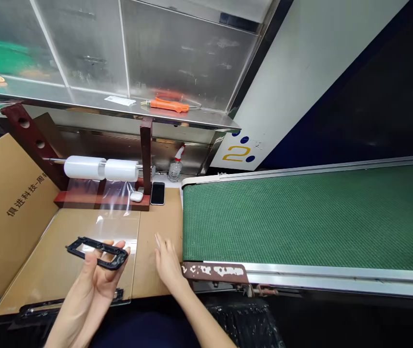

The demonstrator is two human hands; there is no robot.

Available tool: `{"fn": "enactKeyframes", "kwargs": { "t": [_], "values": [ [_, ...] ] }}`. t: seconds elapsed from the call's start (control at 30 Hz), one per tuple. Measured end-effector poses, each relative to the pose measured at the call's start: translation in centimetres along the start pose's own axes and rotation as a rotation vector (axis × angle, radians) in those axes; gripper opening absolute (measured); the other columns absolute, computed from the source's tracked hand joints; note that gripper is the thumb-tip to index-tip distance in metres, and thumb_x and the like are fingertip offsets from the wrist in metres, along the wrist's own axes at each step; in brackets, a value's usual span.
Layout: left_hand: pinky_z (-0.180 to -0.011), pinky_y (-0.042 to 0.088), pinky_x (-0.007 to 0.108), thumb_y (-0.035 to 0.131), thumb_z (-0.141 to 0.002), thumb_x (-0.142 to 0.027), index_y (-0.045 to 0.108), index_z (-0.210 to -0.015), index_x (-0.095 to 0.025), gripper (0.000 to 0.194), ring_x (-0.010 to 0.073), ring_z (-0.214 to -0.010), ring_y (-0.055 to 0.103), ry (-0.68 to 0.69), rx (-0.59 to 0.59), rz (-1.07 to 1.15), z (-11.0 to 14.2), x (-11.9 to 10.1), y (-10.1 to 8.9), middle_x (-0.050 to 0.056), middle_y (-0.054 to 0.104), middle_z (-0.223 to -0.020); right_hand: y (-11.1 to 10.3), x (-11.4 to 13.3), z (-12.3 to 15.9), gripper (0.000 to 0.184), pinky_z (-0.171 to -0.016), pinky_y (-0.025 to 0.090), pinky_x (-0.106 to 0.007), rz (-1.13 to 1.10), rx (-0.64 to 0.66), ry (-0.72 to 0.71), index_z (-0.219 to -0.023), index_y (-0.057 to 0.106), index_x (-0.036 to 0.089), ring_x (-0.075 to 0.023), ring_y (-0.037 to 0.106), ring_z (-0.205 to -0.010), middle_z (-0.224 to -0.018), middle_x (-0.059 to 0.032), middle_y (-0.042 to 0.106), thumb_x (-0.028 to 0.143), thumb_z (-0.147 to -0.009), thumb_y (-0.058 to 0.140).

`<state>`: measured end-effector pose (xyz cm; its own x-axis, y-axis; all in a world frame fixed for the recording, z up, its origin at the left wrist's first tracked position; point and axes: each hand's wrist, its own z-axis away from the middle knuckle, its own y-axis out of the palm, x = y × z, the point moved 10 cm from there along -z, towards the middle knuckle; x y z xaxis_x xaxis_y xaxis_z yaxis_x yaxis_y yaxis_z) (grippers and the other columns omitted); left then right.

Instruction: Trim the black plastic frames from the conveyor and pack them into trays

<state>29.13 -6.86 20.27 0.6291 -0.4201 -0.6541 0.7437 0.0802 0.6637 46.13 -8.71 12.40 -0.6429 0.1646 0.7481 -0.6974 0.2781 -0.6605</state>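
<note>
My left hand (99,278) grips a black plastic frame (114,261), long and narrow with an open middle. The thumb is on its near side and the fingers reach behind it. My right hand (166,261) is over the cardboard sheet (157,217), its fingers stretched forward and partly apart, with no object visible in it. A clear plate (83,224) covers the cardboard under my left hand. At the near edge lies another black frame-like part (39,308), partly hidden by my left forearm.
Two film rolls (85,167) hang on a dark red stand (146,154). Beside it are a phone (157,193), a white case (136,196) and a spray bottle (175,169). A green conveyor belt (300,217) runs right. An orange electric screwdriver (169,105) lies on the shelf (83,101).
</note>
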Motion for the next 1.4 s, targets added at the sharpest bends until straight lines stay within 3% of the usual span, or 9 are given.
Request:
{"fn": "enactKeyframes", "kwargs": {
  "t": [0.13, 0.3, 0.57, 0.77, 0.87, 1.0, 1.13, 1.27, 1.4],
  "values": [
    [-0.082, 0.057, 0.024, 0.072, -0.077, -0.039, 0.071, -0.092, -0.02, 0.024, 0.0202, -0.085, 0.072, -0.082, -0.007, 0.007, -0.4, 0.3, -1.5, 0.005, 0.077, -0.093, -4.7, 7.1, 0.5, 0.037, -0.1, 0.044, -0.038, -0.237, -0.101, -0.288, -0.127, 0.056, 0.026, -0.0199, 0.055, -0.114, -0.12, -0.0085, 0.059, 0.028, -0.09, 0.057],
    [-0.072, 0.06, 0.021, 0.07, -0.08, -0.032, 0.07, -0.094, -0.019, 0.019, 0.0164, -0.074, 0.073, -0.188, -0.009, 0.0, 0.0, 0.4, -1.5, 0.003, 0.076, -0.09, -8.5, 17.5, 1.8, 0.017, -0.102, 0.039, -0.033, -0.155, 0.04, -0.69, -0.099, 0.07, 0.027, -0.015, 0.054, -0.113, -0.116, -0.0018, 0.064, 0.038, -0.088, 0.062],
    [-0.077, 0.058, 0.02, 0.063, -0.086, -0.028, 0.07, -0.098, -0.016, 0.019, 0.0154, -0.08, 0.072, -0.253, 0.041, -0.04, 0.2, -0.1, -0.9, 0.006, 0.076, -0.092, -7.8, 19.8, 2.2, 0.011, -0.109, 0.027, -0.039, -0.124, 0.08, -0.772, -0.091, 0.063, 0.022, -0.0152, 0.055, -0.114, -0.106, -0.0021, 0.07, 0.022, -0.093, 0.052],
    [-0.078, 0.057, 0.019, 0.068, -0.082, -0.031, 0.071, -0.086, -0.016, 0.016, 0.0156, -0.079, 0.073, -0.223, -0.03, -0.13, -0.2, -0.6, -2.3, 0.005, 0.077, -0.088, -9.2, 14.9, -0.9, 0.024, -0.091, 0.047, -0.035, -0.619, 0.119, -0.439, -0.09, 0.06, 0.022, -0.0177, 0.063, -0.098, -0.098, -0.0058, 0.068, 0.036, -0.097, 0.042],
    [-0.085, 0.054, 0.022, 0.077, -0.07, -0.045, 0.071, -0.091, -0.019, 0.034, 0.0182, -0.087, 0.071, -0.202, -0.016, -0.19, -1.0, -0.7, -3.6, 0.004, 0.077, -0.094, -7.5, 8.5, -3.8, 0.028, -0.098, 0.043, -0.04, -0.41, 0.097, -0.187, -0.093, 0.064, 0.022, -0.0198, 0.061, -0.106, -0.104, -0.0071, 0.068, 0.035, -0.097, 0.04],
    [-0.097, 0.048, 0.035, 0.081, -0.053, -0.06, 0.068, -0.097, -0.02, 0.061, 0.0278, -0.103, 0.066, -0.193, -0.011, -0.409, -2.9, -0.2, -6.7, 0.007, 0.075, -0.102, -8.6, 0.6, -5.3, 0.015, -0.11, 0.023, -0.056, -0.017, -0.254, 0.104, -0.092, 0.065, 0.018, -0.0294, 0.042, -0.13, -0.127, -0.0139, 0.058, 0.029, -0.083, 0.061],
    [-0.097, 0.044, 0.044, 0.076, -0.045, -0.072, 0.066, -0.098, -0.021, 0.075, 0.0332, -0.098, 0.065, -0.208, 0.049, -0.748, -4.8, 1.2, -9.5, 0.009, 0.075, -0.09, -9.5, -1.0, -4.6, 0.008, -0.111, 0.018, -0.059, 0.202, -0.392, 0.092, -0.086, 0.067, 0.021, -0.0289, 0.034, -0.137, -0.138, -0.0099, 0.051, 0.025, -0.081, 0.062],
    [-0.078, 0.048, 0.037, 0.06, -0.06, -0.078, 0.067, -0.11, -0.021, 0.076, 0.0264, -0.076, 0.064, -0.358, 0.279, -0.945, -4.7, 3.3, -10.5, 0.004, 0.069, -0.074, -9.3, -1.6, -3.8, 0.039, -0.109, 0.016, -0.064, 0.331, -0.299, 0.055, -0.119, 0.06, 0.026, -0.0299, 0.027, -0.14, -0.15, -0.0104, 0.037, 0.016, -0.082, 0.06],
    [-0.071, 0.045, 0.033, 0.043, -0.076, -0.075, 0.067, -0.116, -0.021, 0.071, 0.0225, -0.068, 0.057, -0.543, 0.465, -0.923, -3.2, 4.2, -10.4, 0.001, 0.062, -0.063, -9.3, -0.5, -2.3, 0.018, -0.11, 0.01, -0.065, 0.475, -0.315, 0.026, -0.085, 0.071, 0.022, -0.0302, 0.033, -0.138, -0.137, -0.0098, 0.054, 0.032, -0.09, 0.057]
  ]
}}
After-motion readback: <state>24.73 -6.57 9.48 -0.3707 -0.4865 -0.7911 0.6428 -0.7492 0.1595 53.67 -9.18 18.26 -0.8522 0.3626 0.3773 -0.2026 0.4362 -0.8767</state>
